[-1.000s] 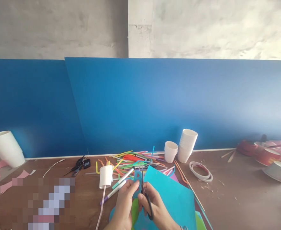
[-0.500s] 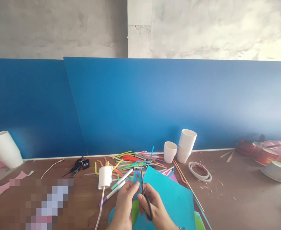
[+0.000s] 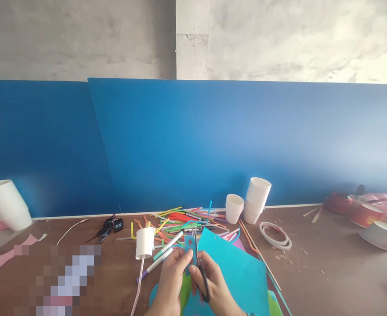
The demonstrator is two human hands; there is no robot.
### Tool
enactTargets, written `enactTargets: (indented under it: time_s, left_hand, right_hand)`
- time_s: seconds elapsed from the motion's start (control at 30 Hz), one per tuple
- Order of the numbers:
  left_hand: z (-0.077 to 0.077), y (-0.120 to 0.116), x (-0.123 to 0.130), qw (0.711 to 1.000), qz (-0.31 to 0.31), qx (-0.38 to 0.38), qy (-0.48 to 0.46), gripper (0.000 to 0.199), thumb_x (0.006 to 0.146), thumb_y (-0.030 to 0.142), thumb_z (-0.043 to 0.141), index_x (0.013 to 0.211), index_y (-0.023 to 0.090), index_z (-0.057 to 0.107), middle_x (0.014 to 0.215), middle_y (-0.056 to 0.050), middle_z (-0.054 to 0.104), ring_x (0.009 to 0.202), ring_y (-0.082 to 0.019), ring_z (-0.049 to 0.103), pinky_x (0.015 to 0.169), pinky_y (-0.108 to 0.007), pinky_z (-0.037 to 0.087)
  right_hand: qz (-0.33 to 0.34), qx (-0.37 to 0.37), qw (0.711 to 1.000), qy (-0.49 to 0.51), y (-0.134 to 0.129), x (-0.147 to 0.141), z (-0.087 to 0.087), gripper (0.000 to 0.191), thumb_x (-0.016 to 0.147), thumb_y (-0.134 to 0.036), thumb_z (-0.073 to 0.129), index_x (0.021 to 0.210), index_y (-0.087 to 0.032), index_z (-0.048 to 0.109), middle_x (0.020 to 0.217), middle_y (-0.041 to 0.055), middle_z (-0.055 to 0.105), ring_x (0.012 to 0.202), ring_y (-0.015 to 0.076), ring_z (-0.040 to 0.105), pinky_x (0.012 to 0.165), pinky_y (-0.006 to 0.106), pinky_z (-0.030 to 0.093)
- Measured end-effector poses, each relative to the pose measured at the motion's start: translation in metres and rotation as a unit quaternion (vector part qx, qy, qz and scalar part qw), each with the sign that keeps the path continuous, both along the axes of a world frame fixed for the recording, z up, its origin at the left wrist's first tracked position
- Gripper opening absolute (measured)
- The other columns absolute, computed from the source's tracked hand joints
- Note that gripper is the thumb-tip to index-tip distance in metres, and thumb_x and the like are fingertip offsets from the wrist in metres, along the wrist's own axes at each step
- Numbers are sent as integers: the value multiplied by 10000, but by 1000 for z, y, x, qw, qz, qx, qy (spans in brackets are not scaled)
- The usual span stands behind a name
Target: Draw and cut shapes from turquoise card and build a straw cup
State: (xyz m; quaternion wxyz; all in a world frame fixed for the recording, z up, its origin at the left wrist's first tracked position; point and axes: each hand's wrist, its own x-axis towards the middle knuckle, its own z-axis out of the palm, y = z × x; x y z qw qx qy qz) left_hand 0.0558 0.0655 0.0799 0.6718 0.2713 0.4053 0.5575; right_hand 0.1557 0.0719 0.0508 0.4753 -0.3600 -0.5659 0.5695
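Observation:
Between thumb and fingers my left hand (image 3: 174, 276) pinches a small blue paper piece (image 3: 189, 242) with a red mark near its top. My right hand (image 3: 210, 281) is closed round a pair of scissors (image 3: 203, 275) with black handles. The blades point away from me and lie along the right edge of the piece, slightly parted. Under my right hand spreads a turquoise sheet (image 3: 236, 276); green paper (image 3: 186, 287) shows between my hands. Left of my left hand, capped markers (image 3: 168, 245) lie beside a white paper cup (image 3: 145, 243) with straws fixed to it.
Colourful straws and pens (image 3: 186, 219) lie heaped along the blue partition (image 3: 213, 145). Behind them stand a white cup (image 3: 234, 209) and a cup stack (image 3: 257, 200). Keys (image 3: 107, 228) lie left, a tape roll (image 3: 275, 235) right, and another cup stack (image 3: 7, 205) leans far left.
Very little differs. The scissor blades sit slightly more parted beside the blue paper piece, and both hands stay in nearly the same place.

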Motion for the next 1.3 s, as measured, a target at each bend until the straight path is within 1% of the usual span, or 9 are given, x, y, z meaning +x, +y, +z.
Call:
enactTargets:
  time_s: [0.2, 0.47, 0.57, 0.77, 0.87, 0.97, 1.03, 1.2, 1.3]
  left_hand:
    - [3, 0, -1, 1000, 8, -3, -1, 309, 636, 418, 737, 690, 161, 574, 561, 24, 530, 444, -136, 542, 363, -217, 361]
    - [8, -1, -4, 999, -8, 11, 32, 255, 659, 372, 713, 667, 155, 580, 611, -18, 603, 512, -166, 583, 407, -239, 410]
    - [8, 0, -5, 999, -15, 9, 46, 250, 677, 385, 693, 691, 155, 596, 598, -14, 603, 481, -164, 564, 417, -251, 401]
    - [10, 4, -12, 993, 13, 28, 112, 200, 659, 341, 704, 672, 150, 650, 671, -29, 660, 690, -174, 585, 661, -257, 426]
    - [13, 6, -14, 989, 13, 43, 142, 195, 649, 345, 704, 669, 155, 668, 691, -26, 667, 748, -182, 575, 714, -256, 400]
    - [14, 7, -16, 989, 7, 37, 142, 212, 628, 369, 712, 636, 164, 658, 644, -12, 644, 757, -197, 581, 716, -263, 385]
    - [15, 7, -17, 990, -5, 32, 135, 229, 621, 384, 716, 661, 165, 667, 662, -15, 651, 752, -198, 585, 717, -266, 384]
    - [18, 10, -23, 986, -18, 43, 157, 243, 606, 387, 736, 661, 156, 680, 674, -29, 665, 698, -172, 571, 685, -250, 377]
    - [16, 15, -29, 984, -26, 37, 171, 234, 597, 379, 748, 651, 164, 670, 655, -23, 662, 664, -157, 558, 657, -244, 379]
  right_hand:
    - [-11, -2, 1000, -13, 1, 1, -5, 465, 771, -609, 569, 881, -163, 494, 452, -94, 426, 350, 43, 322, 332, 155, 253]
    - [-6, -10, 1000, -19, 3, 4, -7, 461, 774, -612, 565, 877, -175, 464, 456, -86, 459, 353, 45, 334, 338, 157, 260]
    - [-7, -11, 1000, -16, 3, 4, -8, 467, 759, -624, 573, 854, -180, 462, 462, -92, 438, 359, 47, 343, 333, 157, 263]
    - [-2, -11, 1000, -22, 6, 7, -7, 443, 771, -596, 580, 852, -176, 464, 460, -100, 412, 365, 52, 373, 340, 155, 278]
    - [1, -17, 1000, -26, 7, 8, -5, 446, 762, -600, 586, 843, -181, 455, 455, -103, 411, 362, 53, 376, 339, 155, 274]
    - [0, -21, 999, -27, 7, 8, -3, 440, 766, -600, 579, 832, -185, 448, 435, -112, 392, 350, 49, 357, 337, 154, 262]
    - [1, -17, 999, -27, 7, 8, -3, 432, 773, -596, 574, 820, -184, 452, 423, -117, 381, 341, 44, 339, 336, 154, 252]
    - [18, -23, 999, -20, 9, 11, 1, 460, 736, -619, 597, 803, -188, 451, 430, -109, 420, 334, 43, 345, 325, 155, 241]
    - [33, -32, 999, -30, 10, 14, 5, 476, 721, -633, 601, 801, -187, 455, 413, -112, 425, 316, 38, 317, 314, 155, 218]
